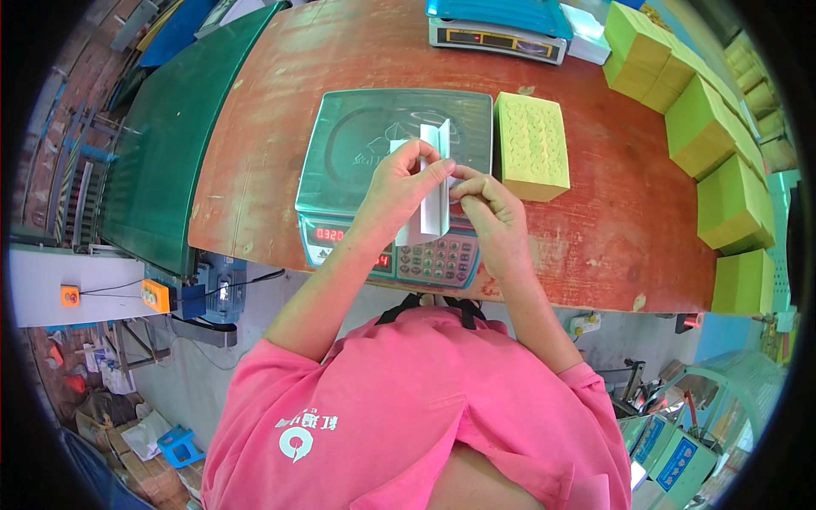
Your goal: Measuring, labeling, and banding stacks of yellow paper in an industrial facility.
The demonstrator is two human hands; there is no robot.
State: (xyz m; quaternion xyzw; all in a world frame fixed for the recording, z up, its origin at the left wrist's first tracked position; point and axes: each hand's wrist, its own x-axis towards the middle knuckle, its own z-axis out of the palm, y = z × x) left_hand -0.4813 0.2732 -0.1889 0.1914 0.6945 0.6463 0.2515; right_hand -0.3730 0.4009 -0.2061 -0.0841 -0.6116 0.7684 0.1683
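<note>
A folded piece of white card (436, 204) stands on edge in front of me, its panels open at an angle. My left hand (405, 180) is closed on its left side, the thumb pointing toward the fold. At the right edge of the card my right hand (493, 208) has its fingers curled in a pinch, touching the left fingertips. Whatever small part it grips is mostly hidden. Both hands hover over a digital scale (340, 140) with a clear-covered platform, lit red display and keypad. Close on its right sits a yellow block (534, 144) with a scalloped top pattern.
Several yellow blocks (722, 127) line the right side of the worn red table (620, 246). A second scale with a blue platform (497, 21) stands at the far edge. Left of the table runs a green conveyor belt (174, 136); an orange switch box (155, 296) hangs near it.
</note>
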